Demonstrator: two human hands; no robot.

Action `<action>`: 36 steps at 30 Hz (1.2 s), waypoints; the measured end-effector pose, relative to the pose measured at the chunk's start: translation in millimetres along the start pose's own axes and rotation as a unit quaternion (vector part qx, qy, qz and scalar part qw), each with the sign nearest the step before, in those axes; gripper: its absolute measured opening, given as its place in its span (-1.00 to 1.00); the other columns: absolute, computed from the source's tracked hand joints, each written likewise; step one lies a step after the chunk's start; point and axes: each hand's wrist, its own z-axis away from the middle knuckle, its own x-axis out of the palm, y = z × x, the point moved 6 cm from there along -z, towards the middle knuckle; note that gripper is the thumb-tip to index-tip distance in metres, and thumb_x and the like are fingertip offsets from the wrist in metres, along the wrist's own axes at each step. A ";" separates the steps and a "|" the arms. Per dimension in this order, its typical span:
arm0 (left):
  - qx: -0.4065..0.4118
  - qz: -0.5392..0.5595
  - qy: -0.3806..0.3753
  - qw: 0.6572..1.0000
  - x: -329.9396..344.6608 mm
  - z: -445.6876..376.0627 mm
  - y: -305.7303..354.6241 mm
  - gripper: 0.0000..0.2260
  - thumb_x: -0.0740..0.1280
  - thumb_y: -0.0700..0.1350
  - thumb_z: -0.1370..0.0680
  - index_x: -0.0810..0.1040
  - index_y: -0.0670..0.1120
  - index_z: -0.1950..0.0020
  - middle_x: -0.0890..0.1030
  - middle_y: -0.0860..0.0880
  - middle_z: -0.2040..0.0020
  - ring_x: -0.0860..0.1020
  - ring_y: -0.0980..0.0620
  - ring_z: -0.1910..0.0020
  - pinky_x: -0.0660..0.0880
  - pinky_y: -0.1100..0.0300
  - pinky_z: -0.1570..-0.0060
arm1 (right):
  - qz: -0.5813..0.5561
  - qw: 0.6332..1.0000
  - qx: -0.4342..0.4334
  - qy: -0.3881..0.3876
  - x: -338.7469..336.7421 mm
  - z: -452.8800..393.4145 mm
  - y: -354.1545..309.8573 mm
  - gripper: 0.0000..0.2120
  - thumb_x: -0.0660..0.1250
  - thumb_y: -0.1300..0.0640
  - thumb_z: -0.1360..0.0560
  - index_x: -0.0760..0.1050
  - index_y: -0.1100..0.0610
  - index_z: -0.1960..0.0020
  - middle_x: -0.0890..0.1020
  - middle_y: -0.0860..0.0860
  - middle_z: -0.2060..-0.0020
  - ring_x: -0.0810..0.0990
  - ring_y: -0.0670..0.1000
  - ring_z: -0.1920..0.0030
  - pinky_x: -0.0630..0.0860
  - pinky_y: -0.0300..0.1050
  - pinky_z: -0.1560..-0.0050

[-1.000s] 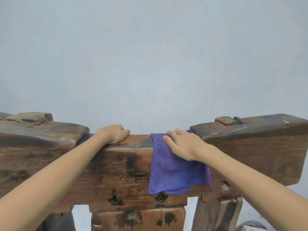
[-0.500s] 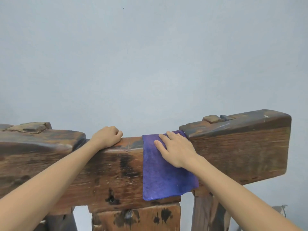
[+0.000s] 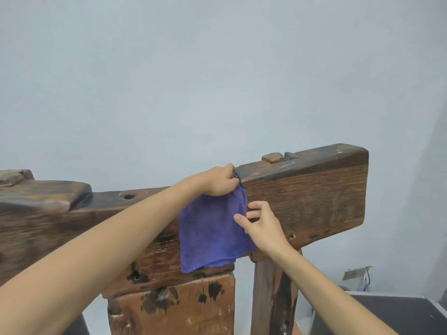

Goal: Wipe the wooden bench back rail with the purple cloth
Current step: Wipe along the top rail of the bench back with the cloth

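Observation:
The dark wooden back rail [image 3: 312, 199] runs across the view, lower in the middle and raised at both ends. The purple cloth [image 3: 210, 230] hangs down the rail's front face beside the raised right block. My left hand [image 3: 217, 181] grips the cloth's top edge at the step of that block. My right hand [image 3: 261, 226] is at the cloth's right edge, thumb and fingers pinching or touching the fabric against the wood.
A pale wall fills the background behind the rail. Wooden posts [image 3: 273, 296] and a lighter block [image 3: 174, 308] support the rail from below. A dark flat case [image 3: 387, 315] and a small grey bag [image 3: 356, 279] sit at the lower right.
My left hand left the rail's middle and crossed right to grip the cloth's top. My right hand lifted off the cloth's top and dropped to its right edge. The view shifted left.

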 end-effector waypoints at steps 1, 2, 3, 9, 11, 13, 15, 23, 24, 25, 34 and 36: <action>-0.013 -0.027 -0.019 0.999 4.4 -3.0 7.7 -0.66 0.12 -0.10 -0.59 0.33 -0.17 -0.34 0.55 -0.16 -0.25 0.50 -0.16 -0.13 0.40 0.03 -0.06 | 0.013 1.000 -0.005 -0.017 6.7 -0.1 -1.9 -0.62 0.50 -0.12 -0.47 0.47 -0.02 -0.17 0.65 -0.16 0.06 0.65 -0.12 0.05 0.59 -0.11 0.10; -0.023 -0.048 -0.024 0.998 5.0 -3.6 12.9 -0.66 0.11 -0.15 -0.57 0.33 -0.19 -0.33 0.55 -0.20 -0.24 0.50 -0.18 -0.10 0.40 0.04 -0.02 | 0.017 0.999 -0.006 -0.028 11.9 -0.3 -5.1 -0.68 0.50 -0.14 -0.47 0.52 -0.02 -0.10 0.66 -0.18 0.10 0.64 -0.15 0.07 0.55 -0.15 0.16; -0.031 -0.063 -0.024 0.997 3.4 -3.2 15.5 -0.65 0.10 -0.19 -0.56 0.33 -0.21 -0.33 0.54 -0.21 -0.24 0.50 -0.20 -0.12 0.41 0.04 -0.03 | 0.006 0.999 0.001 -0.033 15.6 -1.3 -8.2 -0.71 0.48 -0.14 -0.47 0.57 0.02 -0.04 0.67 -0.17 0.14 0.64 -0.15 0.09 0.50 -0.17 0.20; -0.041 -0.099 -0.036 0.994 -8.5 5.9 0.8 -0.60 0.11 -0.23 -0.53 0.33 -0.17 -0.38 0.52 -0.17 -0.31 0.49 -0.19 -0.23 0.42 -0.09 -0.24 | -0.077 0.994 0.054 -0.052 17.5 -5.2 -26.7 -0.81 0.46 0.02 -0.45 0.69 0.14 0.07 0.76 0.02 0.14 0.72 0.10 0.03 0.65 0.11 -0.06; -0.033 -0.097 -0.032 0.994 -10.3 9.8 -1.4 -0.63 0.14 -0.18 -0.55 0.35 -0.15 -0.37 0.52 -0.15 -0.31 0.49 -0.17 -0.24 0.41 -0.07 -0.25 | -0.075 0.995 0.048 -0.044 18.0 -3.0 -29.4 -0.83 0.42 0.01 -0.44 0.68 0.08 0.06 0.75 0.00 0.13 0.71 0.08 0.02 0.64 0.13 -0.10; -0.042 -0.093 -0.022 0.995 -12.3 13.3 -6.9 -0.63 0.16 -0.09 -0.58 0.35 -0.14 -0.37 0.51 -0.14 -0.33 0.48 -0.15 -0.25 0.41 -0.06 -0.25 | -0.110 0.990 0.064 -0.052 22.7 1.5 -26.3 -0.82 0.39 0.00 -0.43 0.64 0.07 0.04 0.74 0.03 0.11 0.70 0.12 0.00 0.62 0.18 -0.12; -0.097 -0.104 -0.013 0.990 -17.7 19.7 -22.4 -0.55 0.16 0.05 -0.58 0.34 -0.16 -0.40 0.49 -0.17 -0.35 0.48 -0.18 -0.26 0.41 -0.05 -0.23 | -0.161 0.979 0.095 -0.076 26.7 5.3 -21.8 -0.74 0.42 0.01 -0.42 0.61 0.11 -0.06 0.73 0.09 0.05 0.70 0.18 -0.03 0.61 0.23 -0.15; -0.251 -0.108 -0.040 0.961 -39.3 58.1 -70.1 -0.51 0.08 0.06 -0.60 0.46 -0.23 -0.36 0.49 -0.22 -0.36 0.51 -0.20 -0.26 0.45 0.03 -0.19 | -0.328 0.909 0.053 -0.250 23.8 -15.5 -67.1 -0.61 0.46 0.17 -0.53 0.56 0.30 -0.31 0.66 0.23 -0.23 0.63 0.21 -0.27 0.47 0.15 -0.39; -0.259 -0.105 -0.028 0.960 -42.4 61.3 -71.3 -0.51 0.07 0.07 -0.61 0.48 -0.23 -0.34 0.52 -0.23 -0.32 0.53 -0.20 -0.22 0.47 0.07 -0.08 | -0.346 0.896 0.038 -0.275 26.5 -19.1 -77.0 -0.60 0.42 0.19 -0.56 0.51 0.31 -0.35 0.64 0.24 -0.25 0.61 0.23 -0.28 0.46 0.16 -0.40; -0.266 -0.092 -0.018 0.960 -44.1 64.2 -72.0 -0.51 0.05 0.08 -0.61 0.51 -0.23 -0.30 0.57 -0.23 -0.24 0.57 -0.20 -0.14 0.48 0.11 0.07 | -0.360 0.884 0.030 -0.297 29.2 -22.2 -86.6 -0.58 0.40 0.19 -0.58 0.45 0.29 -0.39 0.62 0.25 -0.25 0.60 0.24 -0.27 0.47 0.17 -0.38; -0.220 0.418 0.037 0.881 -47.6 79.1 -72.7 -0.42 0.08 0.33 -0.53 0.54 -0.11 -0.19 0.69 -0.12 0.08 0.63 -0.11 0.10 0.54 -0.04 -0.11 | -0.455 0.833 0.037 -0.313 32.9 -70.4 -157.4 -0.83 0.38 0.17 -0.57 0.54 0.29 -0.02 0.64 0.22 0.07 0.67 0.18 0.02 0.57 0.09 -0.16; -0.167 0.605 0.039 0.777 -48.3 71.5 -65.4 -0.43 0.20 0.26 -0.54 0.51 -0.21 -0.24 0.66 -0.19 0.05 0.63 -0.20 0.06 0.55 -0.06 -0.07 | -0.485 0.819 0.035 -0.306 27.7 -84.4 -172.9 -0.79 0.36 0.17 -0.57 0.60 0.28 0.18 0.66 0.19 0.23 0.70 0.16 0.19 0.63 0.04 0.02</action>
